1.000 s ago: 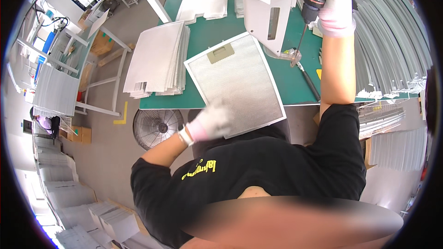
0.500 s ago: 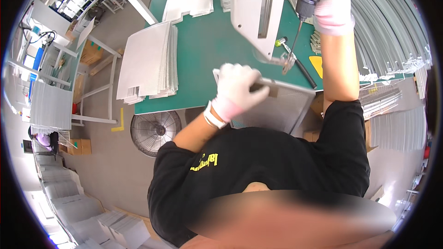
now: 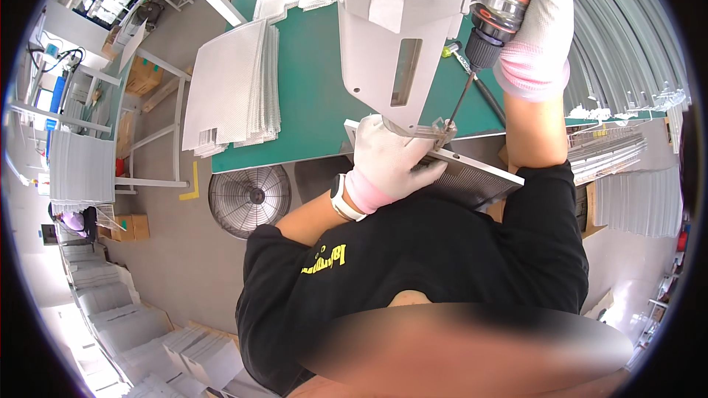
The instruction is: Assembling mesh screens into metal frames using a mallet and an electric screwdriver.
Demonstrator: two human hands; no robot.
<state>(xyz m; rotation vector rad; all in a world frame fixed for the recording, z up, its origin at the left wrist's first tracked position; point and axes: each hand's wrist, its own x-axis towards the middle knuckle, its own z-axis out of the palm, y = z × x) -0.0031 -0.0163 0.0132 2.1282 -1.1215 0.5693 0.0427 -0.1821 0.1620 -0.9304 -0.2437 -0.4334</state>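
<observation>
My left hand [image 3: 391, 158], in a white glove with a pink cuff, is closed on the edge of a framed mesh panel [image 3: 472, 180]. The panel tilts at the table's near edge, against my shirt. My gloved right hand [image 3: 549, 26] grips a black and red power drill [image 3: 493, 33]. Its long thin bit slants down to a small clear guide piece [image 3: 441, 131] at the panel's upper frame edge; whether it touches a screw, I cannot tell. A white slotted housing [image 3: 376, 51] reaches down beside the drill, its tip just above my left hand.
On the green table [image 3: 313, 66] lie a stack of white mesh sheets [image 3: 228, 88] and a green-headed hammer [image 3: 483, 92]. Long pale strips [image 3: 619, 51] are piled at the right. A floor fan [image 3: 251, 195] stands below the table edge, with cardboard boxes [image 3: 133, 227] farther left.
The drill and white housing have come nearer and down, bringing the bit to the panel's edge. The panel has tilted flatter, and my left hand has moved slightly right and down with it.
</observation>
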